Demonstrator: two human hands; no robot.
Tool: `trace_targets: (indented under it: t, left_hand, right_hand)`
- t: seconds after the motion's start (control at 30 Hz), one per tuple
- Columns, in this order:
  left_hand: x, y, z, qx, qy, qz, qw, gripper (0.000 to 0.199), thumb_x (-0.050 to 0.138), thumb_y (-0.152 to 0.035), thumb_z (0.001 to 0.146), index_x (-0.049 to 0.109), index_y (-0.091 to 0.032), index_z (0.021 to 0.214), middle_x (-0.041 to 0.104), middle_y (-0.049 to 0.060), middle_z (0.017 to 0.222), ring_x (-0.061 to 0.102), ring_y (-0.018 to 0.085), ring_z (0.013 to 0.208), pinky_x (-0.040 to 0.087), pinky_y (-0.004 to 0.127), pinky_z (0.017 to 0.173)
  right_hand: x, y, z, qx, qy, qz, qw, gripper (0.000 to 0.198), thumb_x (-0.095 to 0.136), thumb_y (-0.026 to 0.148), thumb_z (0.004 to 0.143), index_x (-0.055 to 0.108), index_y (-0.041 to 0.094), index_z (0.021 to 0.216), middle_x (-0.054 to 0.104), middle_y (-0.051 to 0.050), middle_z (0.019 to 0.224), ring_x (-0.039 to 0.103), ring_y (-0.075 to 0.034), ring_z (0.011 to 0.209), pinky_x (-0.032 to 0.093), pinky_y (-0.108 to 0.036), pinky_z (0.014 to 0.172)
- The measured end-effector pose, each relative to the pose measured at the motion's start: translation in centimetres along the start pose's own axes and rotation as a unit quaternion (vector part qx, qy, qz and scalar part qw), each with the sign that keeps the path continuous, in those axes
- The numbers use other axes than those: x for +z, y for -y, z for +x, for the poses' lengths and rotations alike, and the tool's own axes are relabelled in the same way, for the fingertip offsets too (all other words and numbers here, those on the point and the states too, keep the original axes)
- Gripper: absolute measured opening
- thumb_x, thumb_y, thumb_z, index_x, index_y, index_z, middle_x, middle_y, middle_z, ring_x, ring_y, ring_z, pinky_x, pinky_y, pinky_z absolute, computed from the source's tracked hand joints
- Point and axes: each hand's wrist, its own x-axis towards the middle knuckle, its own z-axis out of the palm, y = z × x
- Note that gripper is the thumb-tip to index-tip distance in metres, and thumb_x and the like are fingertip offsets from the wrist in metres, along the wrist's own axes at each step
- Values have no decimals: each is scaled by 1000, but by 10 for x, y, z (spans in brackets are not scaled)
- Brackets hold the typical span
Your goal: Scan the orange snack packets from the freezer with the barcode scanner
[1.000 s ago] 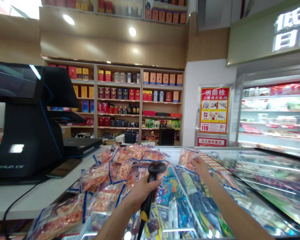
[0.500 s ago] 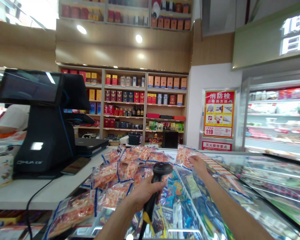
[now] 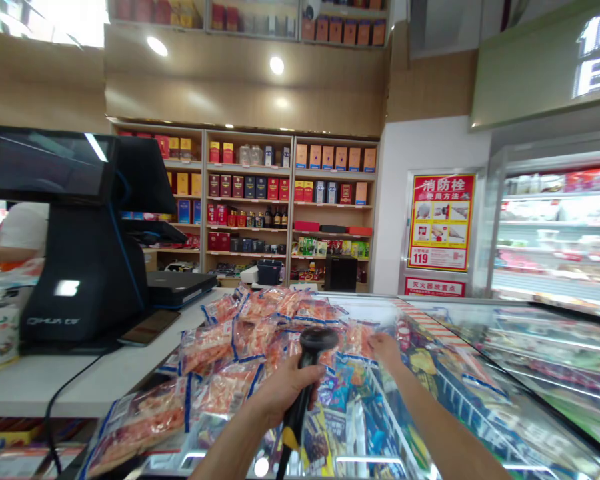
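Observation:
A black barcode scanner (image 3: pixel 318 341) stands upright in my left hand (image 3: pixel 291 387), its fingers wrapped round the handle. My right hand (image 3: pixel 387 352) pinches the right edge of a clear, blue-edged bag of orange-pink food (image 3: pixel 357 337), low over the glass top to the right of the scanner. Beside it, on the left, spreads a heap of similar bags (image 3: pixel 260 307), partly hidden by the scanner and my left hand. One larger-looking bag (image 3: pixel 143 423) lies nearest me at the lower left. What exactly is in the bags I cannot make out.
Beneath the bags is a glass-topped freezer (image 3: pixel 375 303) with colourful packs inside. At the left, a black checkout terminal (image 3: pixel 85 267) and a phone (image 3: pixel 149 328) sit on a white counter (image 3: pixel 75 380). A person's arm (image 3: pixel 10 253) shows behind the terminal.
My right hand has lowered its bag and brought it left, towards the heap. The scanner stays in my left hand at nearly the same spot. The view has shifted slightly.

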Motion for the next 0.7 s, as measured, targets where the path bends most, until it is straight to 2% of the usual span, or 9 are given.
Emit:
trace_targets:
  t: [0.2, 0.33, 0.5, 0.63, 0.7]
  left_hand:
    - [8, 0, 5, -33, -5, 10, 999, 22, 58, -31, 62, 41, -17, 63, 46, -7, 43, 44, 6, 37, 35, 20, 41]
    - [13, 4, 11, -35, 2, 19, 999, 22, 58, -32, 61, 42, -17, 66, 48, -6, 45, 44, 7, 38, 35, 20, 41]
    - [22, 12, 18, -30, 26, 19, 999, 22, 57, -34, 62, 42, -18, 65, 48, -6, 44, 43, 7, 38, 35, 20, 43]
    - [37, 13, 20, -42, 45, 25, 998, 23, 57, -33, 62, 40, -18, 64, 47, -6, 44, 44, 7, 39, 35, 21, 43]
    - [46, 12, 21, -47, 50, 29, 997, 22, 57, -32, 62, 40, -18, 64, 47, -7, 44, 44, 7, 38, 34, 20, 42]
  right_hand:
    - [20, 7, 6, 39, 21, -40, 998, 25, 43, 31, 68, 60, 14, 70, 64, -9, 72, 58, -20, 69, 39, -26, 55]
    - [12, -5, 8, 48, 1, -56, 997, 33, 40, 33, 71, 57, 11, 88, 62, -12, 84, 57, -21, 80, 40, -26, 62]
    - [-30, -27, 18, 30, -39, -86, 995, 34, 41, 28, 71, 52, 11, 99, 58, -11, 97, 52, -19, 92, 38, -26, 75]
    - [-79, -53, 23, 22, -79, -149, 985, 33, 39, 30, 72, 55, 15, 97, 59, -10, 94, 51, -21, 92, 37, -29, 76]
    - [-102, -71, 23, 45, -99, -191, 976, 34, 39, 33, 72, 56, 17, 96, 58, -11, 95, 51, -23, 92, 38, -32, 75]
